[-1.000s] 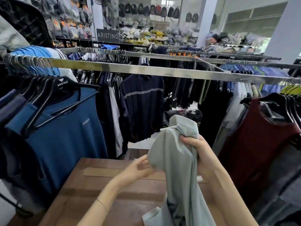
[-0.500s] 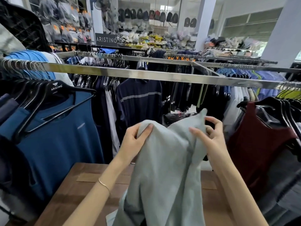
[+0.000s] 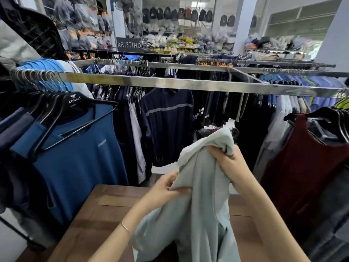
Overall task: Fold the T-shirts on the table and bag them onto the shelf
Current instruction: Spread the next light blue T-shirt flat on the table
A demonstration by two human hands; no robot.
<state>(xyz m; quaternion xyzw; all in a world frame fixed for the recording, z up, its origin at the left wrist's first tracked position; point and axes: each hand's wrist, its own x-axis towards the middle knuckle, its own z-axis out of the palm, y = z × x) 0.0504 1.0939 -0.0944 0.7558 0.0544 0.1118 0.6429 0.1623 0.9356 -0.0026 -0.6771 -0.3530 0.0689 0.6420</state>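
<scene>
A pale grey-green T-shirt (image 3: 200,210) hangs bunched in the air above the brown wooden table (image 3: 90,222). My right hand (image 3: 224,161) grips the top of the shirt high up, fabric gathered in its fist. Lower and to the left, my left hand (image 3: 166,188) pinches the shirt's left edge between thumb and fingers. The shirt's lower part drapes down onto the table near the bottom of the view. No bag and no shelf show here.
A steel clothes rail (image 3: 170,84) crosses the view behind the table. A blue shirt on a black hanger (image 3: 75,157) hangs close on the left, a dark red top (image 3: 306,167) close on the right. Dark garments hang behind.
Half a second ago both hands held the shirt's top edge spread at the same height. Now the left hand has dropped to the left edge and the right hand has bunched the top.
</scene>
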